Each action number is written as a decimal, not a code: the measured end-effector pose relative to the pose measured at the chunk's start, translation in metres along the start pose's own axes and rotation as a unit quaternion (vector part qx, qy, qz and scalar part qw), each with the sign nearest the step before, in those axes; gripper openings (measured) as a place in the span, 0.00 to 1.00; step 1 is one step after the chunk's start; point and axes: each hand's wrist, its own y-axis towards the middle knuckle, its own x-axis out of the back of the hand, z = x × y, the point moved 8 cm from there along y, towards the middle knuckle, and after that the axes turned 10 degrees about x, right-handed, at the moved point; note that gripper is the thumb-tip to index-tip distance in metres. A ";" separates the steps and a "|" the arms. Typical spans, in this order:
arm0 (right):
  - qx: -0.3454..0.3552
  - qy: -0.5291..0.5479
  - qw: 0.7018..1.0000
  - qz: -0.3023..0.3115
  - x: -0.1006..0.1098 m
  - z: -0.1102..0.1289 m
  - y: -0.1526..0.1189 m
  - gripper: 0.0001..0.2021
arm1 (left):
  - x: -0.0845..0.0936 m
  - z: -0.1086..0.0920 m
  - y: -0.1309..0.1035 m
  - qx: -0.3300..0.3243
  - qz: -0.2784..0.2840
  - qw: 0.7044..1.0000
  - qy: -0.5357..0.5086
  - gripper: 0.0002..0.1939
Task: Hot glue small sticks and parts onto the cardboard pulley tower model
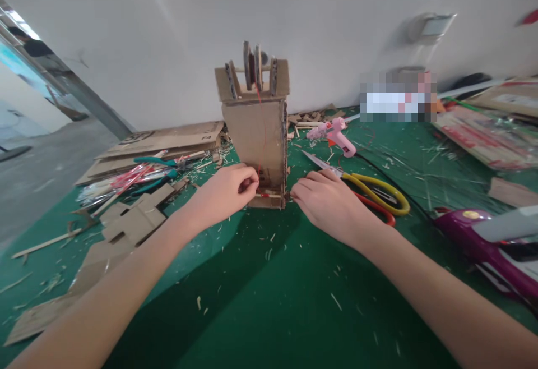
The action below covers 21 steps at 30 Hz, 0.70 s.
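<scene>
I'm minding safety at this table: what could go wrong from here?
The scissors lie right beside the right grip, so a sideways move might brush a blade. The red thread runs down the front of the cardboard tower towards the left grip; a tug could tip that tall, narrow shape. The pink glue gun lies nearby and, if hot, which cannot be seen, might burn.

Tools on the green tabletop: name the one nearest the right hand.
The yellow-and-red-handled scissors, partly behind the right hand; the pink glue gun and purple tool lie farther away.
</scene>
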 end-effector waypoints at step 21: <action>-0.444 0.125 0.887 0.031 -0.059 -0.203 -0.032 0.18 | 0.003 -0.001 -0.003 0.006 0.015 0.999 -0.052 0.11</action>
